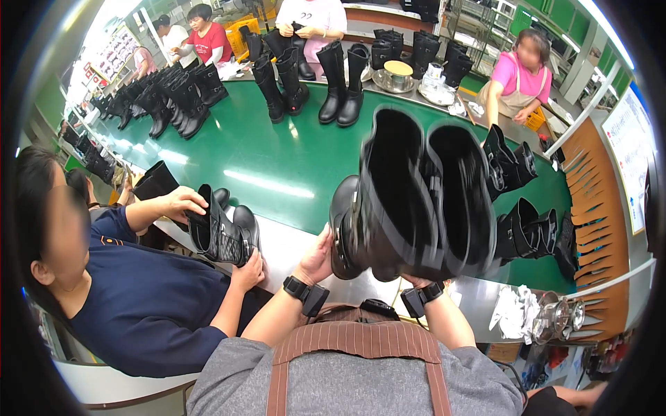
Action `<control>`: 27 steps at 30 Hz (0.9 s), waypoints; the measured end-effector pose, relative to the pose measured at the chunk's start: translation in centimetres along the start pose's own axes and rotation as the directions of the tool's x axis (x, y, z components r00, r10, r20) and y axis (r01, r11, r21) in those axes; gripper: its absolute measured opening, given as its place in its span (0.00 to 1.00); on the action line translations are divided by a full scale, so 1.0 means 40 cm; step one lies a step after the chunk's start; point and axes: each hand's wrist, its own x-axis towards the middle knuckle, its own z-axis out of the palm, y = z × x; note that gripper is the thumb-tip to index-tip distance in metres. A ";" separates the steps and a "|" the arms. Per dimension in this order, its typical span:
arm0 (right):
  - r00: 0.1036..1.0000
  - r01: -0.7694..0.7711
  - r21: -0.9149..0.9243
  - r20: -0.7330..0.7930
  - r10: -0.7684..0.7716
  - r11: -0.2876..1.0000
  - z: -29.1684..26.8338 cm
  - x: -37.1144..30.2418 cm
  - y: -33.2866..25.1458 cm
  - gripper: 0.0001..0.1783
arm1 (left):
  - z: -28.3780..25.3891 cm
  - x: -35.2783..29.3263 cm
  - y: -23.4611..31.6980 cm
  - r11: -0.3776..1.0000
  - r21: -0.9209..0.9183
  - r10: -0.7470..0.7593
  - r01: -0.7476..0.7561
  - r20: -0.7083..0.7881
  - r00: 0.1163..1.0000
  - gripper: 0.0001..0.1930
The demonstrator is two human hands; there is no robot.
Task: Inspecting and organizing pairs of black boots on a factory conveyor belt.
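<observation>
A pair of tall black boots (395, 201) is held up in front of me, shafts tilted toward me so the dark openings show. They are blurred at the edges. My left hand (318, 258) grips the left boot by its foot, fingers closed against the side near a buckled strap. Below the right boot, my right hand (417, 281) supports it from underneath. Most of its fingers are hidden behind the shaft.
A long green worktable (277, 149) with a pale near edge carries black boots (524, 232) and more at the far side. At left, a co-worker (146, 277) handles quilted black boots (225, 229). Crumpled white paper (515, 312) lies beside glass jars (551, 315) at right.
</observation>
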 end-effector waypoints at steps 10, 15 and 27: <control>0.923 0.109 -0.159 -0.349 -0.159 0.981 0.080 0.040 0.028 0.33 | -0.020 -0.011 -0.004 0.995 -0.059 0.073 -0.079 -0.098 0.992 0.30; 0.938 0.123 -0.310 -0.274 -0.213 0.943 0.096 0.041 0.042 0.34 | -0.013 -0.005 -0.011 0.982 -0.118 0.127 -0.149 -0.176 0.976 0.28; 0.903 0.156 -0.241 -0.359 -0.238 0.958 0.094 0.059 0.074 0.33 | 0.001 -0.019 -0.014 0.979 -0.068 0.171 -0.192 -0.234 0.957 0.28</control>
